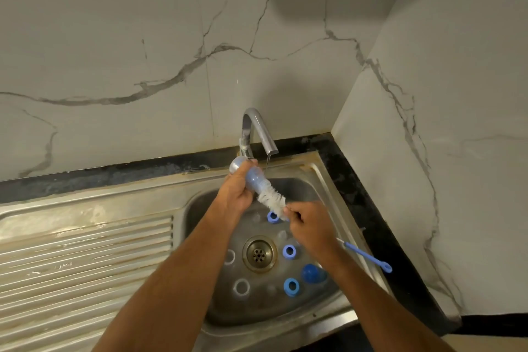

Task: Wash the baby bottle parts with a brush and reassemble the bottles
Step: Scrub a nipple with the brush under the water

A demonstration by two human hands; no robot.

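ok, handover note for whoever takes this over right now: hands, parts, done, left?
Left hand grips a baby bottle, tilted near the faucet, where a thin stream runs.
Right hand holds the bottle brush by its stem; bristles are mostly outside the bottle mouth, blue handle trailing over the sink rim.
In the basin: blue collar rings, clear rings, a blue cap, around the drain.
Done: no bottle reassembled in view.
Left: finish this bottle, wash the loose parts, reassemble.
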